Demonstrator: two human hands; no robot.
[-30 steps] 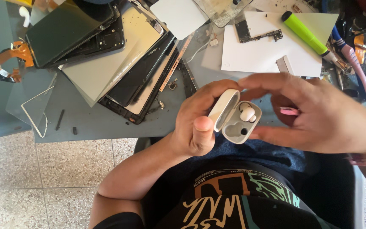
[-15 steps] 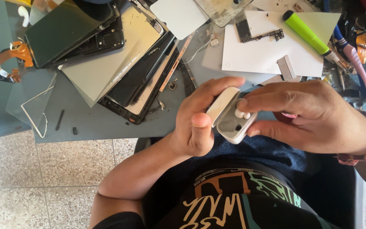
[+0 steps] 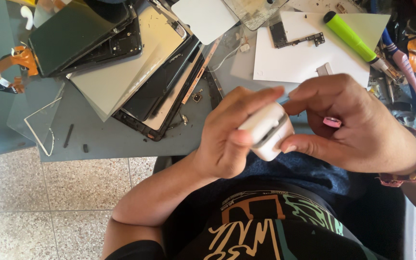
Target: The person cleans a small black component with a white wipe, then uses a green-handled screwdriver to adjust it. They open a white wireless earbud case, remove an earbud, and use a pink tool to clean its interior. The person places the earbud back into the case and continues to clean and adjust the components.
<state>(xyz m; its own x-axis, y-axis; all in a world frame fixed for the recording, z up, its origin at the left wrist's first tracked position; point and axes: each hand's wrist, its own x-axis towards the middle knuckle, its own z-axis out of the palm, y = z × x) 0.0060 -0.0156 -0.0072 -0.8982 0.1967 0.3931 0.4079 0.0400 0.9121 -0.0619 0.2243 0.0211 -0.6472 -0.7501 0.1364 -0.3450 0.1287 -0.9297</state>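
So my left hand (image 3: 227, 139) is wrapped around a small white glossy plastic earbud case (image 3: 267, 131), thumb pressed on the front of it and fingers curled over the top, holding it up in the air over my lap, just off the edge of the grey work mat (image 3: 121, 137). My right hand (image 3: 357, 127) comes in from the other side, fingertips pinching the case's right end and lower corner, so both hands are closed on it. The lid looks nearly shut, only a thin dark seam showing. I'd guess this thing is light and rigid but slick as soap, and the hinge is the weak bit, so I'd grip the body's flat faces, not the lid. Both wrists are bent inward, elbows low, left forearm running up from bottom left. There's a small pink ring-shaped bit (image 3: 332, 122) tucked between my right fingers. Further out on the mat: a stack of dismantled dark tablet screens (image 3: 121, 62), a white paper sheet (image 3: 299, 60), and a lime-green cylindrical tool (image 3: 350, 34).
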